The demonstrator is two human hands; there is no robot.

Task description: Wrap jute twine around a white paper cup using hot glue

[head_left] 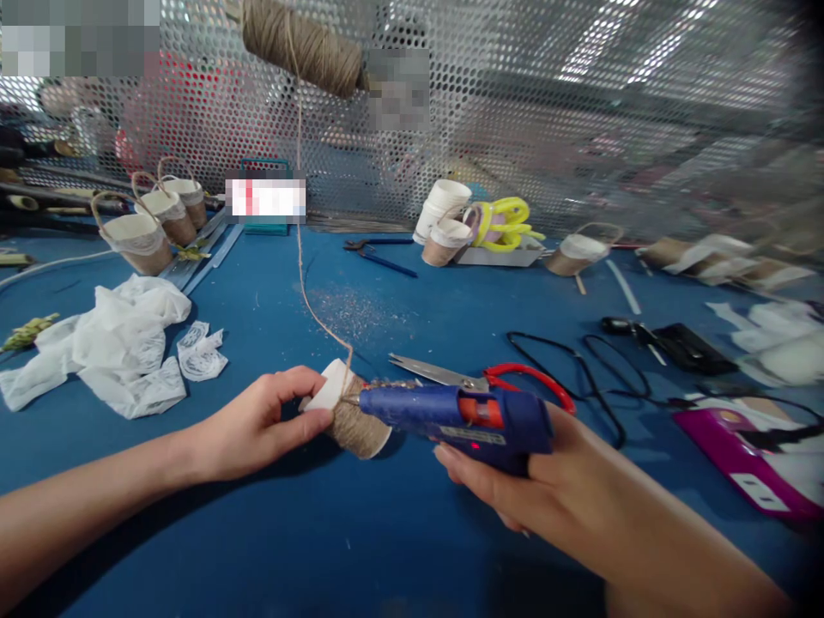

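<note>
At a blue worktable (289, 541), we hold a small white paper cup (366, 429) tilted between the thumb and fingers of our left hand (261, 422), its lower-right part wrapped in jute twine (299, 245) that runs up to a spool (299, 47) by a perforated metal screen (515, 129). Our right hand (541, 493) is wrapped around the handle of a blue hot glue gun (418, 416), its nozzle at the edge of the wrapping; we cannot tell whether it touches. Red-handled scissors (444, 372) lie just behind the gun, and crumpled white lace (129, 352) lies to our left.
</note>
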